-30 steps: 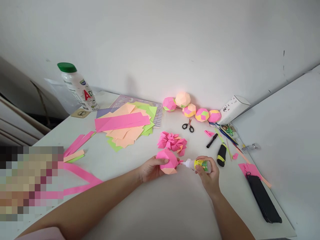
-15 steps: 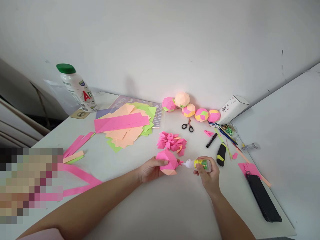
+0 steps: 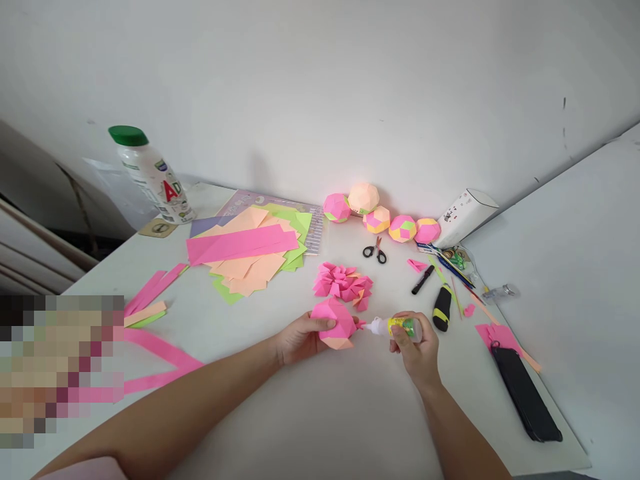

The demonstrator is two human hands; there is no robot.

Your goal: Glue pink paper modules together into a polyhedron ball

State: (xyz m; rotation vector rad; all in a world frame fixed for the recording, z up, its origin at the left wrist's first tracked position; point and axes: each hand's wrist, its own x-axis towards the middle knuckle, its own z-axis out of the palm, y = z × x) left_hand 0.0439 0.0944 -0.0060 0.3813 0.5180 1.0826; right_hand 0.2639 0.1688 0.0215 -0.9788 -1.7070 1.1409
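My left hand (image 3: pixel 303 339) grips a folded paper ball (image 3: pixel 335 320), mostly pink with a peach piece at the bottom, thumb on its front. In my right hand (image 3: pixel 417 343) is a small glue bottle (image 3: pixel 397 327) with a yellow and green label, held sideways. Its nozzle points left and meets, or nearly meets, a small pink flap at the ball's right side; whether glue comes out I cannot tell. Just behind the ball lies a pile of folded pink paper pieces (image 3: pixel 337 280). Black-handled scissors (image 3: pixel 375 251) rest farther back.
Finished paper balls (image 3: pixel 403 228) line the wall. Coloured paper sheets (image 3: pixel 250 250) and a white bottle (image 3: pixel 153 183) stand left. To the right are a black marker (image 3: pixel 423 280), a black-yellow cutter (image 3: pixel 442 309) and a black pouch (image 3: pixel 527 393). A pixelated area covers the left edge.
Both hands keep their holds on the ball and the glue bottle, almost unmoved. The whole view has shifted very slightly.
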